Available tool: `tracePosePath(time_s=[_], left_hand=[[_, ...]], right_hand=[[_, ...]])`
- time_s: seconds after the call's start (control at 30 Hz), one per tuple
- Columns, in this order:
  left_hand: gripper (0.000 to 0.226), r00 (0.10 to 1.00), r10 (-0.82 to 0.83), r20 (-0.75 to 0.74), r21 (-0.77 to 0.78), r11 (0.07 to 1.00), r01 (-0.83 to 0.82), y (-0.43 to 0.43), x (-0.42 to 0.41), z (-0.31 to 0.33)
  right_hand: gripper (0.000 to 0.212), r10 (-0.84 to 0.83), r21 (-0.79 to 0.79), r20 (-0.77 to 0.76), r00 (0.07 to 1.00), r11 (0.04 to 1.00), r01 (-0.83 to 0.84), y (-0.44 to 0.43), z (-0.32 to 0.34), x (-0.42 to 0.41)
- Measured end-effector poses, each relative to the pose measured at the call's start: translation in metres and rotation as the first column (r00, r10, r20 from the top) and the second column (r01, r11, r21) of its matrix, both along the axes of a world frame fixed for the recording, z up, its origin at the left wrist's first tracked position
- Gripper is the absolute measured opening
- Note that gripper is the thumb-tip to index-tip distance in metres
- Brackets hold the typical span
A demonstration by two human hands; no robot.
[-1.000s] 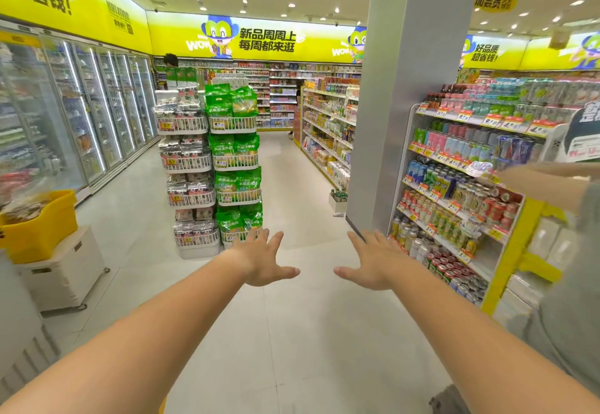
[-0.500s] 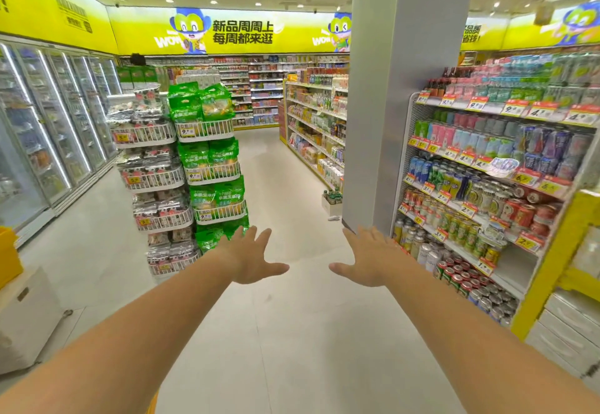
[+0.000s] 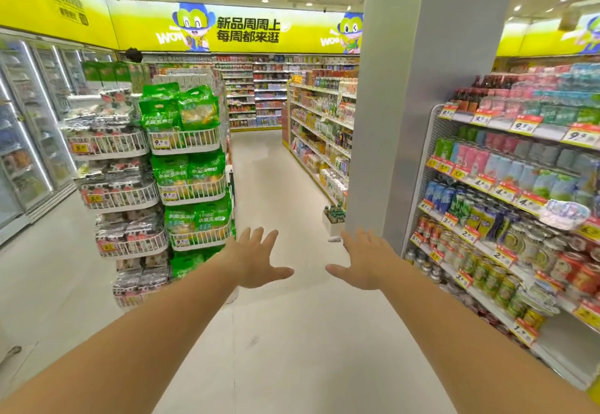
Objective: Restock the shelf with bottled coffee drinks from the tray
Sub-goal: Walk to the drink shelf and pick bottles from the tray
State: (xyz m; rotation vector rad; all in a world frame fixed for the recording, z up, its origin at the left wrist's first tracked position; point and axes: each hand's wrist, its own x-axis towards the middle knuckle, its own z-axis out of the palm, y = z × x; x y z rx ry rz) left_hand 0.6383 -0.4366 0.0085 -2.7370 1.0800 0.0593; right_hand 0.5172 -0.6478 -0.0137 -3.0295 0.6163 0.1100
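Observation:
Both my arms stretch out ahead over the shop floor. My left hand [image 3: 256,259] is spread flat, palm down, and holds nothing. My right hand [image 3: 365,262] is spread the same way, a short gap to its right, also empty. A small white tray [image 3: 331,220] with green-capped bottles stands on the floor at the foot of the grey pillar [image 3: 415,89], beyond my right hand. A drinks shelf [image 3: 506,219] full of cans, jars and cartons runs along the right. No bottled coffee can be made out.
A white wire rack [image 3: 185,160] with green snack bags and silver packets stands left of the aisle. Glass-door fridges [image 3: 29,141] line the far left wall. More shelving [image 3: 318,141] lines the aisle beyond the pillar. Pale floor [image 3: 292,332] runs ahead between rack and shelf.
The view has swung left to right and moved forward: the yellow bin and white cart left the frame, and so did the other person at the right. My hands stay spread and empty.

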Motion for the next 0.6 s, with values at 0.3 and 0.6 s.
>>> tracePosePath(time_s=[0.3, 0.6], left_hand=[[0.102, 0.999, -0.013, -0.043, -0.066, 0.998, 0.01, -0.128, 0.18, -0.024], [0.101, 0.999, -0.017, -0.048, -0.076, 0.997, 0.013, -0.246, 0.401, -0.015]], right_hand=[[0.092, -0.011, 0.001, 0.024, 1.0, 1.0, 0.011, -0.117, -0.016, 0.171], [0.093, -0.047, 0.013, 0.021, 0.999, 0.999, 0.047, -0.234, -0.012, 0.385]])
